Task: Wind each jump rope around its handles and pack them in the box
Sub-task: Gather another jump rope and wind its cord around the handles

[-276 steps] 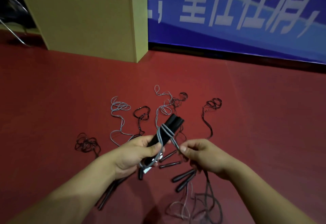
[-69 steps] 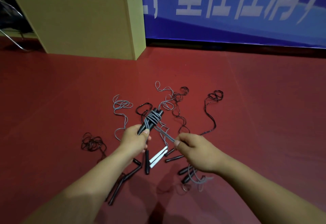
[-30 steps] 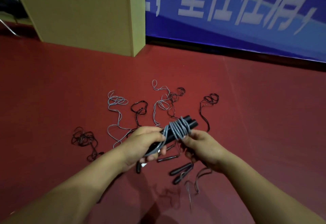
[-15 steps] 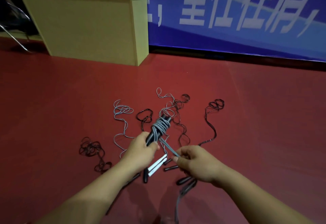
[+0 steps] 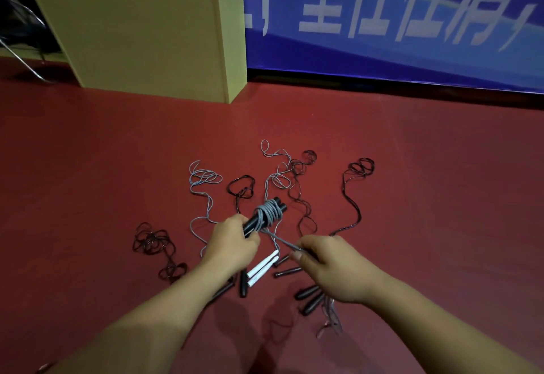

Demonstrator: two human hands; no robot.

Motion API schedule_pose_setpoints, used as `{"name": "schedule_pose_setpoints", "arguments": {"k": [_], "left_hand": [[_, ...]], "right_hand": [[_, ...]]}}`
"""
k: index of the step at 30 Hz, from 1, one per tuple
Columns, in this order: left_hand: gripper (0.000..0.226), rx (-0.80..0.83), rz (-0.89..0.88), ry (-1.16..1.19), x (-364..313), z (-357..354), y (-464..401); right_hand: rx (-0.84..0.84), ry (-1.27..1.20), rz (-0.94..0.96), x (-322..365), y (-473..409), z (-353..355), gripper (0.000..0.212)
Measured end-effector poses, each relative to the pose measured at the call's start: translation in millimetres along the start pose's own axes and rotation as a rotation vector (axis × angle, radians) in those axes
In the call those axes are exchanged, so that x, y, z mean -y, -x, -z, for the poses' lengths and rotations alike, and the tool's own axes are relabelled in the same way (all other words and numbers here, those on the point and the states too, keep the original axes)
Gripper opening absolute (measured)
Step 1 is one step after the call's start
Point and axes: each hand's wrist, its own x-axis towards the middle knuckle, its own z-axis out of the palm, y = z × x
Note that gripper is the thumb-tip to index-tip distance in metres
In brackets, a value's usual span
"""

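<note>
Still early, by the look of it: one grey rope [image 5: 268, 210] partly coiled round black handles [image 5: 262, 218], held above the floor [image 5: 426, 197] at centre; several loose ropes [image 5: 351, 194] lying beyond and below, none boxed. Left hand [image 5: 232, 244] gripping the handles, right hand [image 5: 326, 261] pinching the rope's taut tail. Box [image 5: 141, 35] standing far left.

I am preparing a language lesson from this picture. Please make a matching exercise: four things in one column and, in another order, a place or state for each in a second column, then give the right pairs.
Things:
1. left hand
2. right hand
3. white handles
4. yellow box

Places or states:
A. stands at the back, by the blue banner
B. pinches the loose grey cord
C. lie on the red floor between the hands
D. grips the black handles wound with cord

Pairs: 1-D, 2-B, 3-C, 4-A
</note>
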Motion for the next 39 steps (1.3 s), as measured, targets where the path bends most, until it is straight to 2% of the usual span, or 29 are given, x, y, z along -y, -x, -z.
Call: {"name": "schedule_pose_setpoints", "arguments": {"k": [4, 8, 10, 14, 17, 21, 27, 30, 33, 36, 39], "left_hand": [[0.012, 0.069, -0.126, -0.133, 2, -5, 3], [0.01, 0.26, -0.281, -0.308, 1, -10, 13], [0.013, 0.335, -0.351, -0.388, -4, -11, 21], [0.017, 0.36, -0.494, -0.524, -18, -11, 31], [0.017, 0.409, -0.601, -0.55, -28, -9, 39], [0.023, 0.39, -0.686, -0.606, -33, -5, 44], [0.02, 0.459, -0.651, -0.416, -32, 1, 45], [0.017, 0.551, -0.555, -0.114, -37, 5, 49], [0.023, 0.65, -0.44, 0.151, -42, 10, 49], [0.015, 0.762, -0.347, 0.39, -47, 15, 50], [0.013, 0.757, -0.289, 0.579, -50, 16, 47]], "right_hand": [[-0.112, 0.043, 0.04, -7, -3, 1, 0.031], [-0.179, 0.137, 0.056, -16, -6, 3, 0.022], [-0.217, 0.162, 0.0, -24, -8, 4, 0.02], [-0.254, 0.182, -0.094, -38, -14, 5, 0.024], [-0.208, 0.131, -0.15, -47, -15, 8, 0.023], [-0.158, 0.011, -0.146, -59, -14, 10, 0.023], [-0.168, -0.061, -0.106, -59, -15, 7, 0.018], [-0.163, -0.116, -0.135, -58, -18, 7, 0.02], [-0.119, -0.403, -0.232, -55, -17, 13, 0.024], [0.015, -0.654, -0.303, -58, -11, 15, 0.024], [0.031, -0.691, -0.273, -56, -4, 15, 0.003]]}}
